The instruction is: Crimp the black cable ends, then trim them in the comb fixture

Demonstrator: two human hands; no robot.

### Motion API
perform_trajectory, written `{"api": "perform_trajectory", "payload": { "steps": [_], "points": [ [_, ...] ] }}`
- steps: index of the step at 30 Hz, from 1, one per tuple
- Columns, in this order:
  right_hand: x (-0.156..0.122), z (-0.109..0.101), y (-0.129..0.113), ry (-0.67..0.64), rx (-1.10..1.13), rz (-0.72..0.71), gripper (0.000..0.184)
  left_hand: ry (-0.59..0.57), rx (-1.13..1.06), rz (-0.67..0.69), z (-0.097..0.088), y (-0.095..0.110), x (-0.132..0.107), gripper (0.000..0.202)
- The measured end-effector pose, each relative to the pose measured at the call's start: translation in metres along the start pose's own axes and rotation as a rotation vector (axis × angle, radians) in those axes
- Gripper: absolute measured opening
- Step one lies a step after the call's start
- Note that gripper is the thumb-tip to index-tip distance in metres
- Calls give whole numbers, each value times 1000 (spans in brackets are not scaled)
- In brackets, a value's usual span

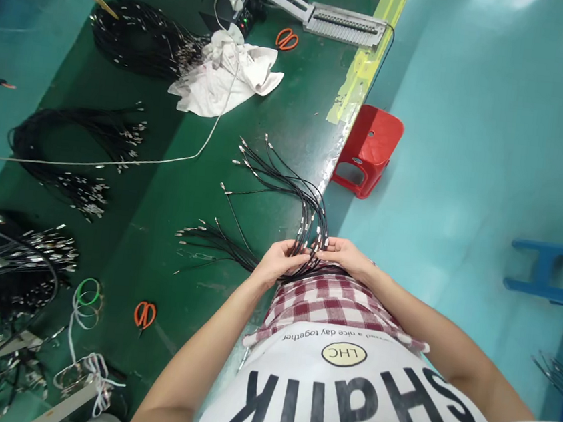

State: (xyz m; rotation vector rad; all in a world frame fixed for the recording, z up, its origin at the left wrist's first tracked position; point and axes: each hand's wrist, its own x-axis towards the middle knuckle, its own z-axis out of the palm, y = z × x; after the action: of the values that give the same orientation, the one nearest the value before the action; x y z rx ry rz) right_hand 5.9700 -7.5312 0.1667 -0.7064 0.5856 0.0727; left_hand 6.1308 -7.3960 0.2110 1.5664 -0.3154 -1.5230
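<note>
A bundle of thin black cables with small metal end pieces fans out over the edge of the green table. My left hand is closed around the bundle near its gathered end at the table's edge. My right hand pinches the same bundle from the right, its fingers touching the metal tips. Both hands meet just above my lap. More loose black cables lie to the left of my left hand.
Several black cable bundles lie along the table's left side. A white cloth, two orange scissors, a white cord and a metal fixture are on the table. A red stool and blue bench stand on the floor.
</note>
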Motion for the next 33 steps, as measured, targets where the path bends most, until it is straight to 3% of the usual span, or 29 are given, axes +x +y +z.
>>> {"api": "perform_trajectory", "payload": {
  "steps": [8,33],
  "points": [
    [0,-7,1,54,-35,-37,40,32,47,-20,9,-3,8,35],
    [2,-9,0,41,-18,-23,39,20,-75,-40,5,-1,8,36]
  ]
}}
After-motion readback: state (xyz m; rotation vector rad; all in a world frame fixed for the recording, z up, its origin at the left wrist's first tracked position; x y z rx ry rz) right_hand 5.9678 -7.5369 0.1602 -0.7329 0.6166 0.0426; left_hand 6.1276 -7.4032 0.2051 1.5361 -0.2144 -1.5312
